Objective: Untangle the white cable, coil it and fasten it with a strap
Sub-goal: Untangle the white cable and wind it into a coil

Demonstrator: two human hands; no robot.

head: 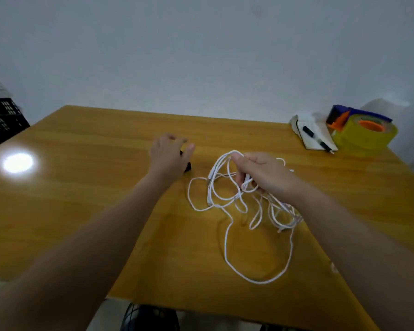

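Note:
The white cable (pixel 227 249) lies in tangled loops on the yellow wooden table (pixel 86 187), right of centre. My right hand (pixel 263 173) grips a bunch of its upper loops and holds them a little above the table. My left hand (pixel 169 156) hovers further left, fingers spread and relaxed, over a small black object (pixel 188 167), probably the strap, which it mostly hides. I cannot tell whether the left hand touches it.
At the table's far right corner stand a yellow tape roll in a blue-orange dispenser (pixel 363 132) and a white notepad with a black pen (pixel 314 137). A black crate (pixel 3 120) sits off the table's left edge. Glare marks the left tabletop.

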